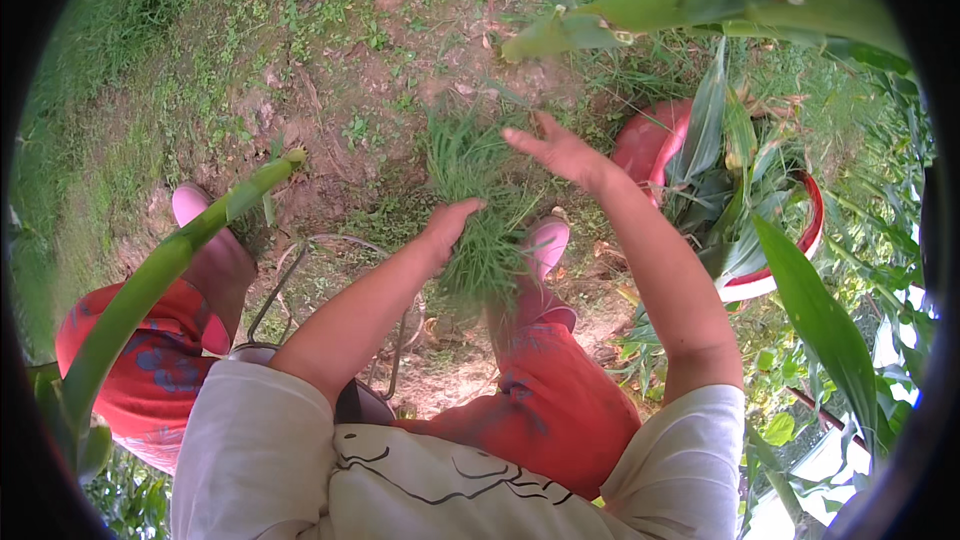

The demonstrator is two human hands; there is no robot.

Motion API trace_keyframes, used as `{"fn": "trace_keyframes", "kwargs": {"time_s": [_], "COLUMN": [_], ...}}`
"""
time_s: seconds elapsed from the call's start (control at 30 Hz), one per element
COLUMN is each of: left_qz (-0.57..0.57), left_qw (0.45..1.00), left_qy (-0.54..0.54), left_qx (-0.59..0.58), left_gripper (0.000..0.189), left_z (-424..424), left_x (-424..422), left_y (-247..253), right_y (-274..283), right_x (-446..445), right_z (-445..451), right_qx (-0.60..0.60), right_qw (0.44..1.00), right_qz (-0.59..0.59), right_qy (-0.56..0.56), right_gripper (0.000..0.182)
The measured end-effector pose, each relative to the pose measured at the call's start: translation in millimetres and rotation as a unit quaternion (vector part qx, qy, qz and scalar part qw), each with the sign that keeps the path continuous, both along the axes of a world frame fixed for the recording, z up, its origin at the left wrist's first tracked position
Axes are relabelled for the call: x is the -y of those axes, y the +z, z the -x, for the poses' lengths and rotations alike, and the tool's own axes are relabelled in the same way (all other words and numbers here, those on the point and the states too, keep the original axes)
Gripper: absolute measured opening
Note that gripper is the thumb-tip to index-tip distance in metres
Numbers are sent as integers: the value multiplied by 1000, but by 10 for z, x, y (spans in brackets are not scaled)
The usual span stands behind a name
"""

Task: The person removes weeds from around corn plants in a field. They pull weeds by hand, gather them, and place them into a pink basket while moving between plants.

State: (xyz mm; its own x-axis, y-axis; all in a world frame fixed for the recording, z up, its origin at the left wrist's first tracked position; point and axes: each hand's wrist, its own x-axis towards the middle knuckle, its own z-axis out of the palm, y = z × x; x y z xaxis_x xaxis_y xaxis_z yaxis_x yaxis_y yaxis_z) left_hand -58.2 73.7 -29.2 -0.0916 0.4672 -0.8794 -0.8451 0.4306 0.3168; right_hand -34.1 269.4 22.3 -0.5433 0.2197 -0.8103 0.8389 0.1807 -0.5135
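Note:
My left hand (pixel 454 225) is closed around a thick bunch of green grass (pixel 480 240), whose blades stick out above and below the fist, over my pink boot (pixel 547 240). To the upper right of it, my right hand (pixel 551 150) is held in the air with thumb and fingers apart and nothing in it. A red tub with a pale outside (pixel 814 221), to the right of my right forearm, is filled with long green leaves and grass (pixel 720 195).
Large maize leaves and stalks (pixel 825 322) hang close at the right, top right and left (pixel 172 259). A metal-framed seat (pixel 397 352) is under me. Low weeds grow on the bare soil (pixel 330 90). My other pink boot (pixel 191 206) stands at the left.

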Motion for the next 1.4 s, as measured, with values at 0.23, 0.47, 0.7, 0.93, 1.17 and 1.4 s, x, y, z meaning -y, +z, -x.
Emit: {"fn": "trace_keyframes", "kwargs": {"time_s": [0.23, 0.47, 0.7, 0.93, 1.17, 1.4], "left_qz": [-195, -338, -330, -406, -345, -98], "left_qw": [955, 924, 892, 823, 797, 855], "left_qy": [3, -132, -283, -344, -391, -452], "left_qx": [224, 119, -122, -199, -305, -234], "left_gripper": [63, 49, 46, 37, 34, 34], "left_z": [389, 463, 249, -41, 167, 286], "left_x": [-567, -717, -871, -1071, -1105, -532], "left_y": [692, 1280, 1738, 2156, 2117, 913], "right_y": [416, 1640, 1905, 485, 1199, 1370], "right_x": [261, 113, -394, -964, -653, -512], "right_z": [-402, -1161, -2786, -2574, -2695, -2124], "right_qx": [-181, -291, -172, -16, -315, -270], "right_qw": [976, 820, 383, 834, 660, 652], "right_qz": [87, -445, -740, -435, -388, -395], "right_qy": [-79, -211, -525, -338, -561, -588], "right_gripper": [71, 53, 63, 65, 52, 62]}}
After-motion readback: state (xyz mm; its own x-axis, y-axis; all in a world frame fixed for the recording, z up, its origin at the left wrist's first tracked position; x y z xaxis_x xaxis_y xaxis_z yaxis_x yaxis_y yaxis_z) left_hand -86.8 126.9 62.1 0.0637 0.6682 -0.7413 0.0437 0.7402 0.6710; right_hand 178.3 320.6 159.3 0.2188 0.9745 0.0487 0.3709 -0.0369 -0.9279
